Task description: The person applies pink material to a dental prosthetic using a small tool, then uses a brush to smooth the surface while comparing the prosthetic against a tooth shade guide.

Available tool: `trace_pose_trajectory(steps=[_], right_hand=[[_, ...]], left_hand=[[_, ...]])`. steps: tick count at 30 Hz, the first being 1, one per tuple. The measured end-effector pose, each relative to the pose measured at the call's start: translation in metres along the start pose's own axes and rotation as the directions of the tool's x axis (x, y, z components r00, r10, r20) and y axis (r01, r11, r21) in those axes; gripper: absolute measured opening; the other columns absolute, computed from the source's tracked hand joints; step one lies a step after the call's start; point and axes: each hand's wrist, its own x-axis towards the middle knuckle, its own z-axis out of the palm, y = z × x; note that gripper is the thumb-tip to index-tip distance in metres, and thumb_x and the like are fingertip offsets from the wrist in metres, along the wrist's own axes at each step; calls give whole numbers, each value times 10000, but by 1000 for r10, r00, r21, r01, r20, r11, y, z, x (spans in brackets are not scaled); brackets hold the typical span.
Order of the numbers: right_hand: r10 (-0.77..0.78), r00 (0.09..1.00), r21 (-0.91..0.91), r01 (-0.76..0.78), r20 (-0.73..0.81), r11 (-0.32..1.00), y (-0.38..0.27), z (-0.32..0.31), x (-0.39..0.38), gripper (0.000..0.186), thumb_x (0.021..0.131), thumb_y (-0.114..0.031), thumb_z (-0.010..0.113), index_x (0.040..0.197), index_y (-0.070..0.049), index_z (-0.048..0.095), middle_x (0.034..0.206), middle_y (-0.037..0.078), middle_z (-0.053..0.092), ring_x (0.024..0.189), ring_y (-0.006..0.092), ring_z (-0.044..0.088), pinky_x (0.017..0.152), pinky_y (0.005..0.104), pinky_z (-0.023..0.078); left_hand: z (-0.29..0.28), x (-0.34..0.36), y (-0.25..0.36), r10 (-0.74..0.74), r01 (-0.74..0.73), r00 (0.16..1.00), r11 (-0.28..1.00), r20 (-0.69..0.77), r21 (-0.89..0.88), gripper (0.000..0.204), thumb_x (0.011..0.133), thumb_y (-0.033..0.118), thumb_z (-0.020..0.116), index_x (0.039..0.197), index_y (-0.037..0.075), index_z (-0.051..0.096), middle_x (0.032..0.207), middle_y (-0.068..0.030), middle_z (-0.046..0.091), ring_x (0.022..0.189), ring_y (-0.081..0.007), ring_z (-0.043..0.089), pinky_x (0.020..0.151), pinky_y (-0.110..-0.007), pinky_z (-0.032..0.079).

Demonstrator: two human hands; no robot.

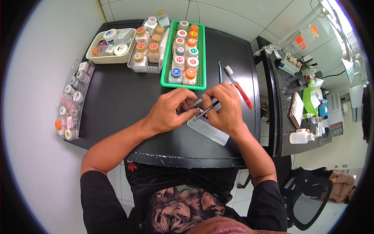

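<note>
Above the black table, my left hand (171,110) is closed, its thumb and fingertips pinched together around something small that I cannot make out. Close beside it, my right hand (224,106) grips a thin black stick-like tool (206,110), slanted down to the left; its tip kind is too small to tell. Small whitish, tooth-like pieces (201,111) show between the two hands, partly covered by the fingers. Under and in front of my right hand lies a flat clear plastic case (209,132).
A green basket (164,74) of capped jars stands behind my hands. A grey basket (145,69), a cream basket (113,59) and a clear tray (82,97) hold more containers. A blue instrument (220,72) and a red-handled toothbrush (241,91) lie right. A cluttered side counter (286,144) stands beyond.
</note>
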Motion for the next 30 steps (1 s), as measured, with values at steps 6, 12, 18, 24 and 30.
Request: trace_pose_trajectory(steps=[6,12,18,24,30], right_hand=[[-4,998,43,6,-57,999,0,2,-9,119,889,-51,802,957,-33,705,892,104,696,833,328,625,760,437,451],[53,986,27,-49,-157,998,29,-30,-11,337,860,190,539,1148,43,633,1131,211,628,924,307,639,794,368,519],[35,963,347,63,-269,936,34,-22,-16,145,1106,-94,644,1111,48,675,1083,163,656,869,244,655,937,500,625],[-10,973,408,107,-232,907,26,-10,-21,230,1102,-200,695,1026,16,668,877,107,725,808,250,722,1064,596,556],[-4,989,377,59,-145,924,25,-12,-23,226,1090,-210,721,1042,4,666,897,83,746,798,231,744,1088,574,537]], left_hand=[[5,-2,-8,-101,98,995,992,-27,-76,198,956,-4,814,1135,-14,730,913,-36,740,746,-82,675,667,-266,559],[3,1,-19,-300,392,919,755,255,-526,295,1073,44,694,1347,-56,648,1053,-60,727,861,-89,682,819,-276,588],[-3,3,-19,-371,467,883,743,287,-479,312,1075,76,699,1355,-51,649,973,-27,692,805,-75,633,770,-252,555],[-3,4,-11,-391,520,849,736,355,-433,350,1060,64,716,1394,-20,657,885,12,656,778,-58,620,739,-236,521],[-4,1,-12,-356,495,858,766,371,-410,376,1058,50,700,1431,13,663,856,20,646,764,-56,601,715,-236,480]])
